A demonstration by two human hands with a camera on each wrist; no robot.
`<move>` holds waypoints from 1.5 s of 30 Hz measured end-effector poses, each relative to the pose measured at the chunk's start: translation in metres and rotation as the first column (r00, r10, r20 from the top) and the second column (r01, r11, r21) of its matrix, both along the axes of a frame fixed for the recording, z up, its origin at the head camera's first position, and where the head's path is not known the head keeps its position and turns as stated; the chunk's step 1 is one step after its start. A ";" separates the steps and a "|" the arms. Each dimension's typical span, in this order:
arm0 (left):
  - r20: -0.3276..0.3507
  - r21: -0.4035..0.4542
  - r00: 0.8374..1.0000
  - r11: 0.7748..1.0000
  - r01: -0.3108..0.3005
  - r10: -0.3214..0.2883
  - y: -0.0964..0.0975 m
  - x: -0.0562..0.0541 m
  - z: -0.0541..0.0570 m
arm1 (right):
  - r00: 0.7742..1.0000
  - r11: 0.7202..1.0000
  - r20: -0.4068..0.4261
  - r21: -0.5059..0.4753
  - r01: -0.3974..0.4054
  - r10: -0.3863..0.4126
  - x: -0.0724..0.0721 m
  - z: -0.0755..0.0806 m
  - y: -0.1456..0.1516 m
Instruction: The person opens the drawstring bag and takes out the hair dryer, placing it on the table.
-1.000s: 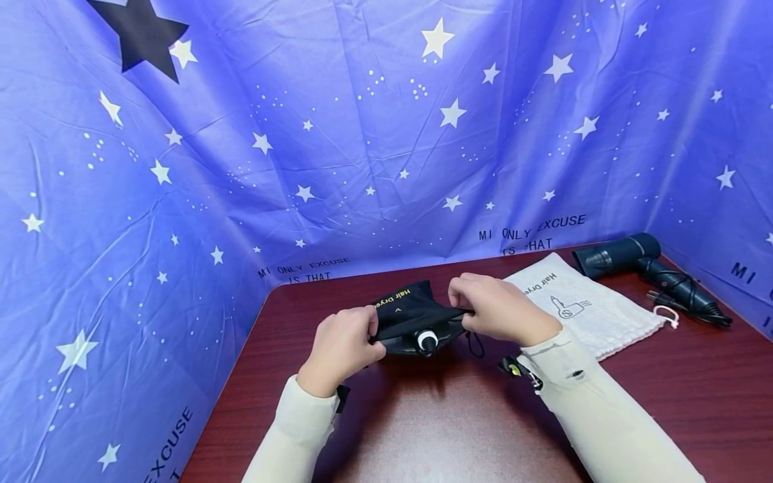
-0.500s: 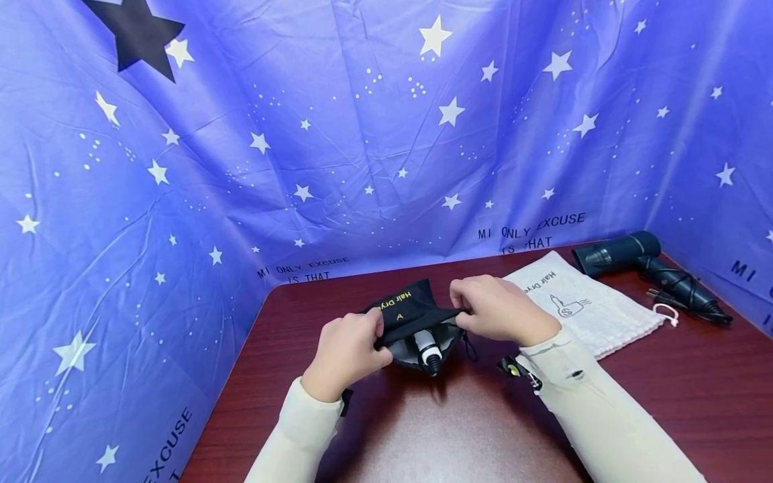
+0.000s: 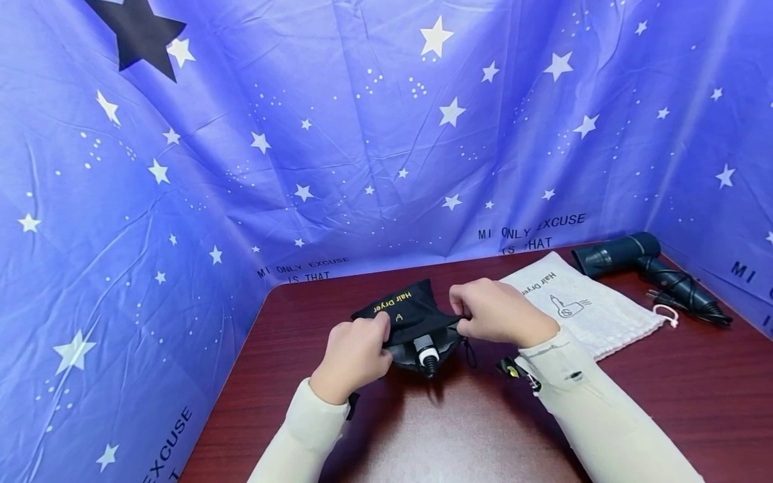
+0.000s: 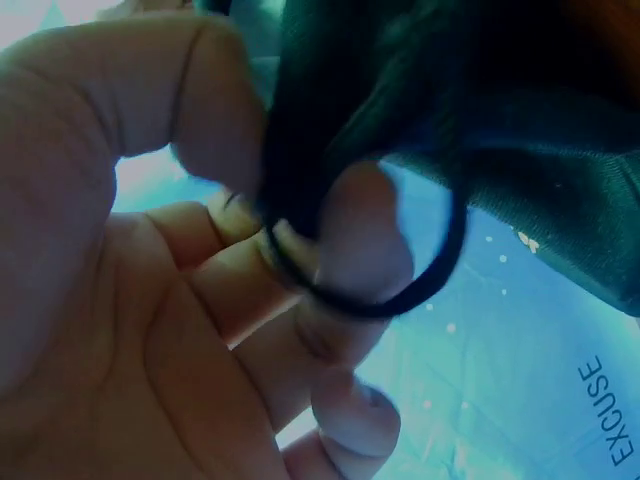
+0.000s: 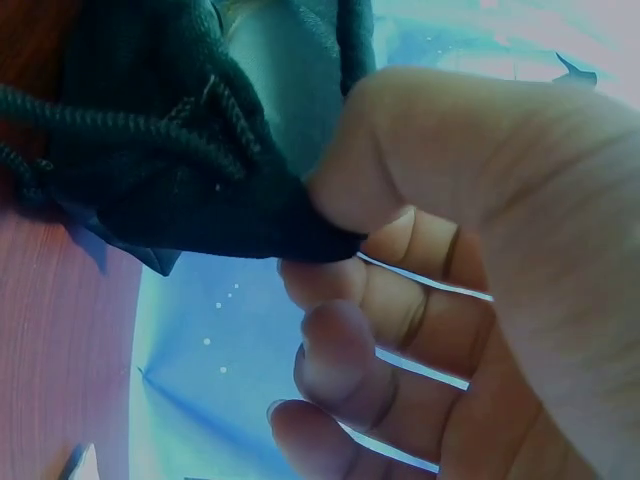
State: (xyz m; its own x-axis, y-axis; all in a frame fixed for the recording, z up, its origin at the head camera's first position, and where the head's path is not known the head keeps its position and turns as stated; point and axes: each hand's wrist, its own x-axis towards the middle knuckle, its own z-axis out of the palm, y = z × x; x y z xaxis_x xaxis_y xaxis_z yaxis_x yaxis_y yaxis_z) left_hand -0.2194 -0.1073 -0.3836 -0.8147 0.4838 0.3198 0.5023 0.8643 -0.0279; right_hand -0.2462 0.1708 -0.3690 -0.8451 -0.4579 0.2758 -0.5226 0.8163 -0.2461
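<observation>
A black drawstring bag (image 3: 417, 325) with yellow "Hair Dryer" print lies mid-table, its mouth facing me. Inside the mouth shows a grey handle end with a white ring (image 3: 427, 355) and a black cord sleeve; the rest is hidden in the bag. My left hand (image 3: 356, 352) pinches the left side of the mouth. In the left wrist view, a loop of black cord (image 4: 385, 305) hangs across the fingers of that hand. My right hand (image 3: 501, 312) pinches the right corner of the mouth between thumb and forefinger, and a ribbed drawstring (image 5: 120, 125) hangs beside it.
A white drawstring bag (image 3: 594, 322) printed "Hair Dryer" lies to the right, partly behind my right hand. Beyond it rests a dark hair dryer (image 3: 622, 255) with its cord wound round the handle. Star-patterned blue cloth (image 3: 368, 154) walls the dark red table (image 3: 266, 396).
My left hand has moved slightly right and toward me. The bag's mouth gapes wider, and more of the grey handle end shows. My right hand has barely moved.
</observation>
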 end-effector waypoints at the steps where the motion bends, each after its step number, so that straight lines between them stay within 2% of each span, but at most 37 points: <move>1: -0.001 0.004 1.000 1.000 -0.006 0.007 0.000 0.000 0.000 | 1.000 1.000 0.003 -0.001 -0.003 0.003 0.000 0.000 0.000; 8: -0.030 0.059 0.998 0.996 -0.062 0.063 -0.004 -0.004 -0.002 | 1.000 1.000 0.020 0.003 -0.009 0.009 -0.002 0.000 -0.001; 16: 0.055 0.045 0.992 0.992 -0.119 0.117 -0.006 -0.002 0.005 | 1.000 1.000 0.009 0.005 0.020 -0.020 -0.004 -0.002 0.001; 24: 0.120 0.006 0.988 0.995 -0.103 0.102 -0.005 -0.005 0.004 | 0.998 0.998 0.005 -0.009 0.057 -0.057 -0.006 -0.006 0.004; 29: 0.139 0.020 0.985 0.994 -0.103 0.099 -0.004 -0.006 0.001 | 0.995 0.995 -0.027 -0.010 0.101 -0.101 -0.008 -0.007 0.002; 37: 0.186 0.073 0.981 0.995 -0.064 0.049 0.004 -0.010 -0.013 | 0.976 0.980 -0.093 -0.033 0.196 -0.198 -0.011 -0.013 0.003; 45: 0.208 0.041 0.976 0.997 -0.069 0.059 0.006 -0.015 -0.022 | 0.976 0.978 -0.054 -0.030 0.207 -0.209 -0.016 -0.018 0.006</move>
State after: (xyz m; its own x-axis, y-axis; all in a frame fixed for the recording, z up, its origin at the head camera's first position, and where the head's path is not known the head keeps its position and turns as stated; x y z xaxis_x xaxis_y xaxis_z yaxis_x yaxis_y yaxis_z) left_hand -0.2344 -0.1010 -0.4059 -0.8943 0.4165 0.1635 0.4363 0.8927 0.1126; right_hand -0.2618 0.1771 -0.3874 -0.9039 -0.2664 0.3347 -0.3556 0.9029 -0.2416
